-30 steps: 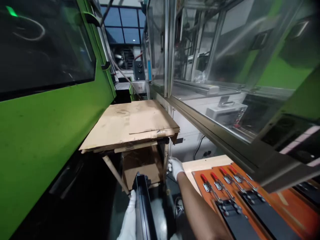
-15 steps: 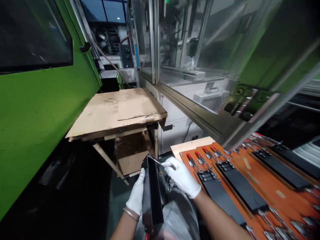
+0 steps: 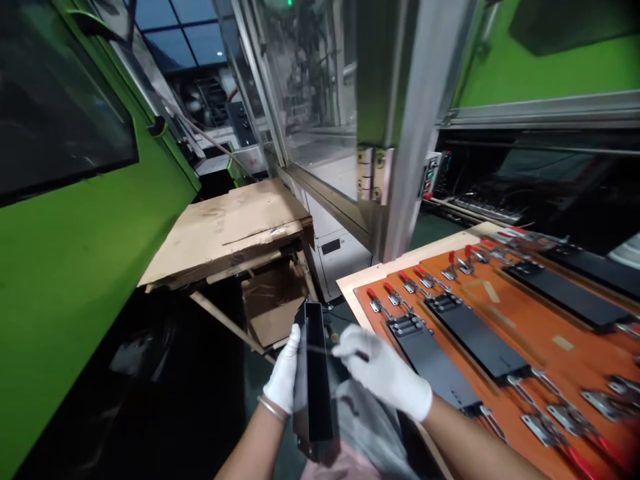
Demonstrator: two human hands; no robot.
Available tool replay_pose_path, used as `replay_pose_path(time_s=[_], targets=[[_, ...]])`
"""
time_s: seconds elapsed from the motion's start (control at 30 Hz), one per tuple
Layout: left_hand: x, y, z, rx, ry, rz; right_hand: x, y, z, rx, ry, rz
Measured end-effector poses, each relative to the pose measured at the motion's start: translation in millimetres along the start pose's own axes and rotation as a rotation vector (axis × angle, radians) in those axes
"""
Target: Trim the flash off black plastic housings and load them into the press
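Note:
My left hand (image 3: 284, 373), in a white glove, is closed around the left side of a long black rectangular box-like part (image 3: 319, 380). The part stands upright in front of my lap, its narrow hollow side facing me. My right hand (image 3: 383, 370), also gloved, is just right of the part with its fingers pinched. From them a thin metal blade-like tool (image 3: 323, 349) points left across the part's edge. Motion blurs the tool, and I cannot tell whether it touches the part.
An orange fixture board (image 3: 485, 287) with several red-handled toggle clamps and flat black panels (image 3: 475, 333) lies at right. A cardboard-topped table (image 3: 225, 220) stands ahead. A metal-framed door (image 3: 400, 153) juts out above the board; a green machine (image 3: 90, 247) stands at left.
My right hand and the thin tool have moved from the part's far end down along its edge toward me. My left hand still holds the part, and the view has turned right.

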State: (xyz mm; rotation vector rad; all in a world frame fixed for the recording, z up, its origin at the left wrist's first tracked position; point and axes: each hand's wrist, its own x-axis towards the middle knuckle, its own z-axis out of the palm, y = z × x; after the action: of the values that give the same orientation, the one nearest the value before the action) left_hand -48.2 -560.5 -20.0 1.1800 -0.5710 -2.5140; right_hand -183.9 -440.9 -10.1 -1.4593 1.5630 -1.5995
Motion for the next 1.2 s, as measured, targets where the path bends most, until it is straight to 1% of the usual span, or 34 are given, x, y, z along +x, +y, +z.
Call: replay_pose_path(time_s=[0.1,0.17,0.2,0.23,0.27,0.37,0.43,0.47,0.5,0.6,0.63,0.67,0.7,0.8,0.83,0.9,0.97,1.0,1.07,1.13,1.2], targets=[[-2,-6,9.8,0.079,0.061,0.047,18,8,-9,-0.027,0.224,0.046],[-2,-7,17.0,0.098,0.074,0.068,19,10,-9,-0.036,0.301,0.020],[-1,-6,20.4,0.107,0.083,0.068,14,9,-8,-0.033,0.300,-0.008],[0,-5,23.5,0.115,0.090,0.068,6,7,-6,-0.030,0.271,-0.030],[2,-4,26.2,0.121,0.095,0.069,-4,5,-4,-0.028,0.214,-0.037],[7,-2,31.4,0.130,0.109,0.093,-34,-4,-1,-0.015,0.003,-0.002],[9,-3,32.9,0.130,0.112,0.108,-42,-7,-6,0.011,-0.067,0.006],[10,-4,33.3,0.132,0.111,0.103,-40,-7,-9,0.027,-0.062,0.014],[9,-5,33.7,0.135,0.106,0.096,-36,-5,-12,0.041,-0.022,0.023],[6,-6,35.7,0.157,0.094,0.077,-15,3,-18,0.069,0.211,0.013],[5,-6,36.8,0.169,0.093,0.078,-10,5,-17,0.072,0.256,-0.011],[4,-5,37.9,0.178,0.091,0.083,-8,7,-16,0.071,0.260,-0.036],[3,-3,39.2,0.183,0.093,0.094,-9,6,-14,0.065,0.221,-0.054],[0,3,42.8,0.189,0.123,0.151,-25,-1,-7,0.030,0.017,-0.056],[-1,5,43.9,0.189,0.135,0.174,-32,-4,-6,0.026,-0.030,-0.049],[-2,9,46.0,0.187,0.156,0.200,-42,-9,-5,0.050,-0.082,-0.040],[-3,11,47.7,0.167,0.160,0.205,-45,-10,-5,0.089,-0.063,-0.013],[-3,12,48.0,0.152,0.156,0.209,-44,-10,-3,0.096,-0.024,0.012],[-1,13,47.3,0.118,0.146,0.249,-41,-10,1,0.053,0.097,0.054],[3,15,44.3,0.078,0.145,0.333,-40,-10,8,-0.029,0.190,0.056],[8,17,39.3,0.049,0.166,0.391,-41,-11,15,-0.058,0.185,0.006]])
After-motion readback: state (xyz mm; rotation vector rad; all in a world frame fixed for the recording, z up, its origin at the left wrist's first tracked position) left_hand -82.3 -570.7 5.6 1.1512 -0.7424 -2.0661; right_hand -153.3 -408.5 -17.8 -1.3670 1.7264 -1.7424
